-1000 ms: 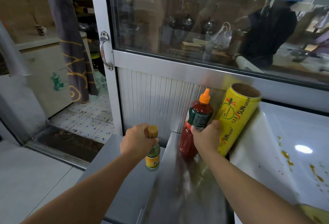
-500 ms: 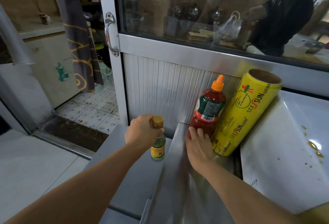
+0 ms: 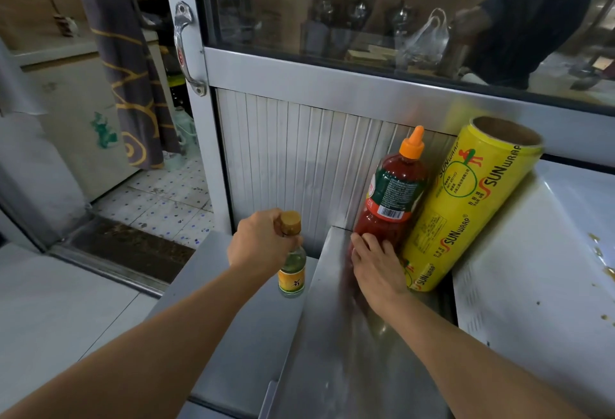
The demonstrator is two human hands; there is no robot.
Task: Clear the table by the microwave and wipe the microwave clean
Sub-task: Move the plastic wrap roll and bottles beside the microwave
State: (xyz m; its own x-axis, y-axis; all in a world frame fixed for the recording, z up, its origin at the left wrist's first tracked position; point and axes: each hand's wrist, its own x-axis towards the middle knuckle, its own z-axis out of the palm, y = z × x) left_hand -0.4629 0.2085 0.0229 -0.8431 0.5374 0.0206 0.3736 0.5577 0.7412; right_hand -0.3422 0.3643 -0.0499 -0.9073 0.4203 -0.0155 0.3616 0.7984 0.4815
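Observation:
My left hand point(image 3: 263, 244) grips the neck of a small glass bottle point(image 3: 292, 270) with a gold cap and yellow label, which stands on the lower grey surface point(image 3: 233, 335). My right hand point(image 3: 377, 269) lies flat, fingers spread, against the base of a red chilli sauce bottle point(image 3: 394, 195) with an orange nozzle. That bottle leans against the ribbed wall panel on the steel table point(image 3: 332, 352). A yellow roll of cling wrap point(image 3: 466, 202) leans beside it, against the white microwave point(image 3: 539, 285), whose top carries brown sauce spots.
A glass partition point(image 3: 366, 12) in a metal frame rises behind the table, with a door handle point(image 3: 186, 49) at its left. An open doorway with a tiled floor and a hanging curtain point(image 3: 123, 62) lies to the left.
My right hand has let go of the red sauce bottle's middle and dropped to its base, fingers spread. The bottle now leans on the wall. My left hand still holds the small bottle.

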